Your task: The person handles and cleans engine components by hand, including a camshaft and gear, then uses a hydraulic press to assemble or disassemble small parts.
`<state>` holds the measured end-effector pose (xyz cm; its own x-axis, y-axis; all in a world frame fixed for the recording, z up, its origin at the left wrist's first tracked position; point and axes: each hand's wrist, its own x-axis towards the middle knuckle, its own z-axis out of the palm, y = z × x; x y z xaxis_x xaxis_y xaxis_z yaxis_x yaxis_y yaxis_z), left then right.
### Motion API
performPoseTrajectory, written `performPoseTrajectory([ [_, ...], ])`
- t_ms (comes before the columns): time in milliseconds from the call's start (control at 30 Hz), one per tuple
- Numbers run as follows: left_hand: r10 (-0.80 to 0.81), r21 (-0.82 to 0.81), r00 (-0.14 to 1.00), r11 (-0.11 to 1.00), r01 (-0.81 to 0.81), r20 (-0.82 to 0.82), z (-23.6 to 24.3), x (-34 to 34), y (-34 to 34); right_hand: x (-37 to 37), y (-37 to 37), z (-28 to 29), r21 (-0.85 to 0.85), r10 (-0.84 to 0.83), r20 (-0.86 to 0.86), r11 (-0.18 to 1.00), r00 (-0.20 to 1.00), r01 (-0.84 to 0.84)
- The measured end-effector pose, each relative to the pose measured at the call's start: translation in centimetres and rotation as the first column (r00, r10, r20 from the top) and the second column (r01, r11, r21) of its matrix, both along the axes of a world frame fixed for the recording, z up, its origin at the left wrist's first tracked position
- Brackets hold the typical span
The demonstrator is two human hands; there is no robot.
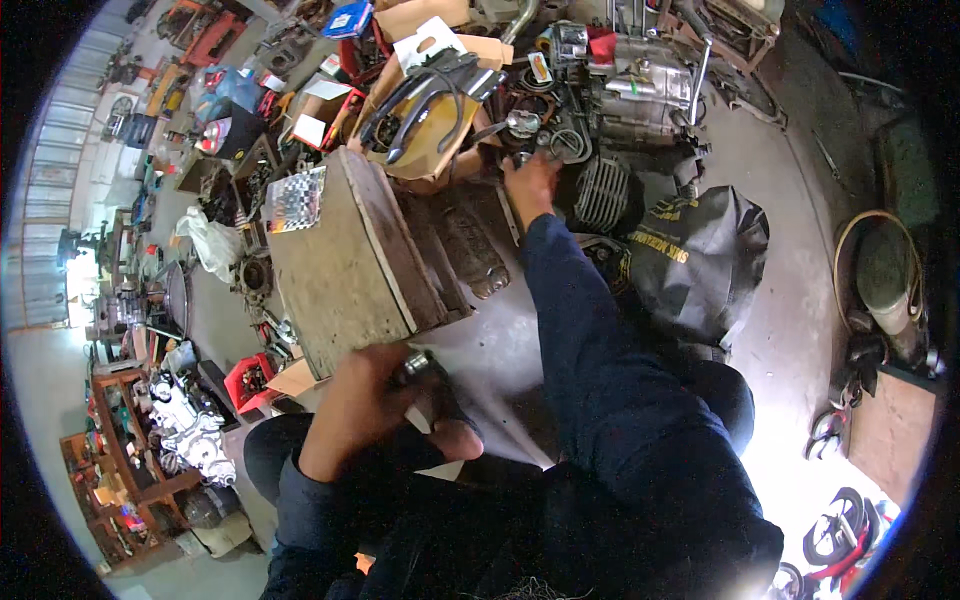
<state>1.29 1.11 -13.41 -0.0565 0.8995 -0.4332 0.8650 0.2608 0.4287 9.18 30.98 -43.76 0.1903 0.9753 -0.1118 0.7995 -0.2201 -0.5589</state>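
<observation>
Left hand (365,405) pinching a small metal part (417,364) at lower centre; right hand (530,182) curled among engine parts (560,140) beside the tan cardboard box (430,130), upper centre.

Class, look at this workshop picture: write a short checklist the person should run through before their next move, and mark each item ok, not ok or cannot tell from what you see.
1. Left hand has a firm grip on the small metal part: ok, fingers wrap it.
2. Right hand reaches the round parts beside the engine: ok, fingers are among them.
3. What the right hand holds: cannot tell, fingertips are hidden.
4. Wooden crate sits steady on the floor: ok.
5. Room around the right hand: not ok, parts and a cardboard box crowd it.
6. Black bag clear of the right arm: ok, it lies apart.
</observation>
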Motion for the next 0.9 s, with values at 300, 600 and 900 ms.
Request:
performPoseTrajectory([
  [300,0.477,0.446,0.822,0.691,-0.569,0.309,-5.4,-7.4,2.2,0.3,1.2,-0.9,-0.125,-0.081,-0.264,0.991,0.961,0.049],
  [600,0.608,0.277,0.571,0.513,-0.813,0.551,-7.1,-9.6,2.4,-0.4,3.1,-4.3,-0.101,-0.216,-0.528,0.976,0.821,0.192],
  [900,0.587,0.270,0.713,0.667,-0.694,0.383,-4.8,-9.7,2.2,0.0,2.3,9.1,-0.390,-0.316,-0.920,0.791,-0.232,0.472],
])
